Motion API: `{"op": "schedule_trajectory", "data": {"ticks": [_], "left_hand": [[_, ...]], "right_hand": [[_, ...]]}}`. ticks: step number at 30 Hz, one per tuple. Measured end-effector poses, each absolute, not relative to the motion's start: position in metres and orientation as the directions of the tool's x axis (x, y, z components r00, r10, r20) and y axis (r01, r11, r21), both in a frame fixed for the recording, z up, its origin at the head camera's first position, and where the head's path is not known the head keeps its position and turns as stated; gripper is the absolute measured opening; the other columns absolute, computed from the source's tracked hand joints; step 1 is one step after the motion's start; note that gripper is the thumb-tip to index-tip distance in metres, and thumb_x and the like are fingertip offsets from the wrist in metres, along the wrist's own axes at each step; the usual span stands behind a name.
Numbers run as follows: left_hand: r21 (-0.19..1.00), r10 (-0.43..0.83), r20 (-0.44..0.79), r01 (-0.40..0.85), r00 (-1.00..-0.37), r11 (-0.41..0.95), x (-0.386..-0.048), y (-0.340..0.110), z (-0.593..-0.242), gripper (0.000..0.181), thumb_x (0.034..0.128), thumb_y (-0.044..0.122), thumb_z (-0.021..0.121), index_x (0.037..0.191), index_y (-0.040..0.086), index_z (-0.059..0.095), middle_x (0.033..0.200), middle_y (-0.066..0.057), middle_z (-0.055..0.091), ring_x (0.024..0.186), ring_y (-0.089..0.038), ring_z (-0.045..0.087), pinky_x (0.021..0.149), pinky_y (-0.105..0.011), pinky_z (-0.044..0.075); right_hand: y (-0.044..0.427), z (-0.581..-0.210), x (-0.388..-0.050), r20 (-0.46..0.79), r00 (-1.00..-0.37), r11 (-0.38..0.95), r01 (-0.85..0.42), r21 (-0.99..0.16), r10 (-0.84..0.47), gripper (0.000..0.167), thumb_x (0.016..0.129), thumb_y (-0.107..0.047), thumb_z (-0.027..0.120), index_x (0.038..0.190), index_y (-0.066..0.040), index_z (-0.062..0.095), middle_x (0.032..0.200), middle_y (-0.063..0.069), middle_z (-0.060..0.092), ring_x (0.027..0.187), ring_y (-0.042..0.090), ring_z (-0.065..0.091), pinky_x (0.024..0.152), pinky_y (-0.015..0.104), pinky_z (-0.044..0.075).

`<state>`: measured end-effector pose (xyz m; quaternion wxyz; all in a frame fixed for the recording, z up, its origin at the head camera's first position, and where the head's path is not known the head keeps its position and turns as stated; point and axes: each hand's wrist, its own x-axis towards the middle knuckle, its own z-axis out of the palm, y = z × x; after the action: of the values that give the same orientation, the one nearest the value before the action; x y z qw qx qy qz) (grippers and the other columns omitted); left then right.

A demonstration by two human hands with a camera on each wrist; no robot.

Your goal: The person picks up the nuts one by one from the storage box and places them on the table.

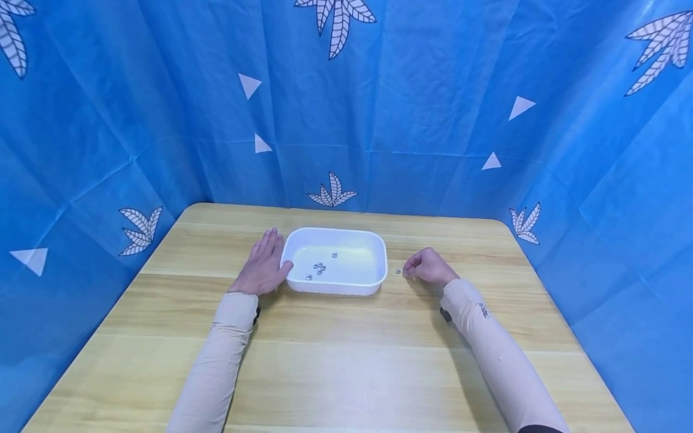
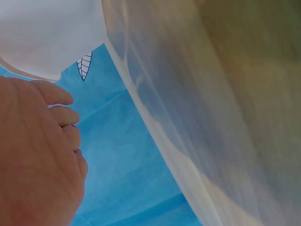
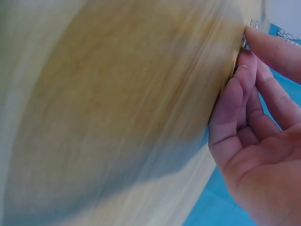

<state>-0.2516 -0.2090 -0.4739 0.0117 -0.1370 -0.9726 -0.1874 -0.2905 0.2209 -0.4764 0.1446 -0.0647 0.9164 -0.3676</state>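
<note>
A white rectangular tray [image 1: 338,288] holds several small shiny silver-coloured round pieces [image 1: 320,267], most of them bunched left of its middle. Along the tray's left end lies my left hand [image 1: 263,264], its fingers straight and its thumb over the rim. In the left wrist view that hand [image 2: 42,150] shows beside a white wall of the tray [image 2: 51,37]. My right hand [image 1: 430,266], right of the tray, has its fingertips down at the table. Between them it pinches a small shiny piece [image 3: 246,45], partly hidden by the fingers. Just left of the fingertips lies another shiny piece [image 1: 397,271].
The wood-grain table [image 1: 335,355] has rounded far corners. A blue curtain [image 1: 422,108] with white leaves and triangles hangs behind it and along both sides. Light sleeves cover both forearms, with a dark band near each wrist.
</note>
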Motion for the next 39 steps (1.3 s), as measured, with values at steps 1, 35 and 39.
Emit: {"op": "schedule_trajectory", "data": {"ticks": [1,35,39], "left_hand": [[0.363,0.262,0.073,0.271,-0.962,0.892,-0.2516,-0.2089,-0.4735,0.077,0.1054,0.034,0.041,0.161,-0.011,0.012,0.173,-0.027,-0.001,0.162,-0.043,-0.002,0.133,-0.057,0.004],[0.364,0.263,0.072,0.271,-0.962,0.891,-0.2510,-0.2086,-0.4725,0.077,0.1051,0.034,0.041,0.160,-0.011,0.012,0.172,-0.027,-0.001,0.162,-0.044,-0.002,0.133,-0.056,0.003],[0.361,0.266,0.076,0.276,-0.961,0.891,-0.2516,-0.2086,-0.4739,0.077,0.1051,0.034,0.040,0.160,-0.012,0.012,0.172,-0.028,0.000,0.162,-0.045,-0.001,0.133,-0.057,0.003]], "right_hand": [[0.2210,-0.4764,-0.2910,-0.216,-0.950,0.720,-0.013,-0.694,-0.225,0.015,0.089,-0.009,0.076,0.102,0.000,0.078,0.102,0.014,0.079,0.095,0.022,0.065,0.096,0.042,0.052],[0.2215,-0.4796,-0.2910,-0.231,-0.952,0.713,0.019,-0.701,-0.202,0.017,0.089,-0.013,0.077,0.102,-0.002,0.078,0.103,0.012,0.078,0.092,0.019,0.061,0.082,0.027,0.047],[0.2217,-0.4793,-0.2904,-0.227,-0.952,0.709,0.016,-0.705,-0.205,0.017,0.089,-0.013,0.077,0.102,-0.001,0.078,0.102,0.012,0.078,0.090,0.018,0.060,0.080,0.026,0.047]]}}
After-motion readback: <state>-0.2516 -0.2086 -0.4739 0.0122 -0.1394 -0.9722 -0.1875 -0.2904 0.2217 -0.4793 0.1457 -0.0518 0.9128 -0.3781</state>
